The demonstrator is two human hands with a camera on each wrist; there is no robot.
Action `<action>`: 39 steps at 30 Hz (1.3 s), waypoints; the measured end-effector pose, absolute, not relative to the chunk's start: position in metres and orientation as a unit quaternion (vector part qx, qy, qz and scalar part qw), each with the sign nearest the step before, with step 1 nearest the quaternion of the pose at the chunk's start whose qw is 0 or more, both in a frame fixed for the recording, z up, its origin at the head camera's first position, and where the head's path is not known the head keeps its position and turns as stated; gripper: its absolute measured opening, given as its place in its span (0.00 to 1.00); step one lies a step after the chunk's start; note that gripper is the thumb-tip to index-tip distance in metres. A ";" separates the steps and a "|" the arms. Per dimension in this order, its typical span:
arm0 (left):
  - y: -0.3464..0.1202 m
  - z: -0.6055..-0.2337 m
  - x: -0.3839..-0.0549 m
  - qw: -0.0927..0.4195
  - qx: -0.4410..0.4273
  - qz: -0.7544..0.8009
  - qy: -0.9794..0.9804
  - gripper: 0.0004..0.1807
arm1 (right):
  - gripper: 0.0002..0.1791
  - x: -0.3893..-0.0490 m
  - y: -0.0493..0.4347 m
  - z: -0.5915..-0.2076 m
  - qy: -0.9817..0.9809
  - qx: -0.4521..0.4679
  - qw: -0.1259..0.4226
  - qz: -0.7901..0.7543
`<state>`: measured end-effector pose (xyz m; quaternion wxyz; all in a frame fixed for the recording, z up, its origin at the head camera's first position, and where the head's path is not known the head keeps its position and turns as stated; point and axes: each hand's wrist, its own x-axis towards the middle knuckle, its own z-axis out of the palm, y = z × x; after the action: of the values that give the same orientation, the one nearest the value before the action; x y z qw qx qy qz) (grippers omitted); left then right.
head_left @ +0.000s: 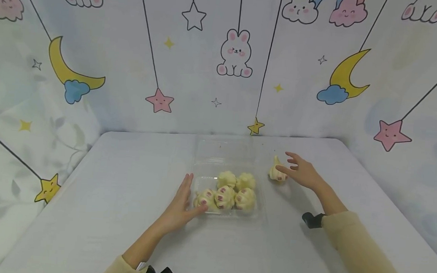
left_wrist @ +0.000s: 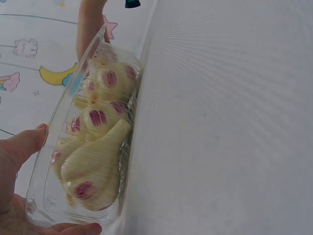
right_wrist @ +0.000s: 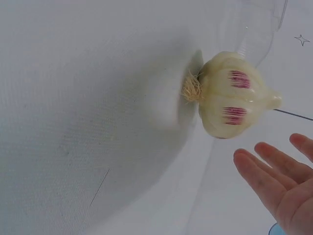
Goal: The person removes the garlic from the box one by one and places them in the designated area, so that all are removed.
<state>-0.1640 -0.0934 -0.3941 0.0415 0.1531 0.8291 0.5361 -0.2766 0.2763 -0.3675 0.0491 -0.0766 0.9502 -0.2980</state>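
A clear plastic box (head_left: 257, 207) holds several garlic bulbs (head_left: 225, 197), pale with purple streaks. My left hand (head_left: 178, 210) is at its near left corner, straight fingers along the left side and the thumb at the front edge. The left wrist view shows those fingers against the box wall (left_wrist: 41, 176), with bulbs (left_wrist: 93, 169) inside. To the right of the box a single garlic bulb (right_wrist: 234, 95) stands upright on its roots. Beside it my right hand (head_left: 302, 173) hovers with fingers spread, and the right wrist view shows a gap between fingertips (right_wrist: 244, 159) and bulb.
The box's transparent lid (head_left: 223, 151) lies folded back behind it. All this stands on a white table (head_left: 131, 181), backed by a cloth (head_left: 207, 85) printed with rabbits, stars and moons. Dark wrist devices (head_left: 313, 220) sit at both sleeves.
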 end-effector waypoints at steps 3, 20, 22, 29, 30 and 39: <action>-0.095 -0.409 -0.171 0.035 0.155 0.528 0.835 0.51 | 0.48 -0.274 0.276 -0.366 0.950 -0.078 0.041 -0.301; -0.096 -0.417 -0.177 0.026 0.155 0.517 0.841 0.52 | 0.45 -0.259 0.252 -0.346 0.937 -0.114 -0.023 -0.329; -0.096 -0.418 -0.178 0.027 0.153 0.516 0.842 0.52 | 0.45 -0.258 0.248 -0.344 0.936 -0.120 -0.025 -0.331; -0.097 -0.418 -0.178 0.025 0.152 0.517 0.842 0.53 | 0.42 -0.255 0.233 -0.339 0.921 -0.146 -0.025 -0.360; -0.097 -0.419 -0.178 0.024 0.152 0.517 0.842 0.53 | 0.42 -0.255 0.231 -0.339 0.919 -0.151 -0.025 -0.363; -0.098 -0.420 -0.178 0.031 0.153 0.519 0.840 0.51 | 0.42 -0.250 0.213 -0.340 0.912 -0.169 -0.021 -0.373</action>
<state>-0.1778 -0.0978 -0.4198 0.0306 0.1526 0.8404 0.5191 -0.2499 0.2128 -0.3398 -0.0215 -0.1688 0.9121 -0.3729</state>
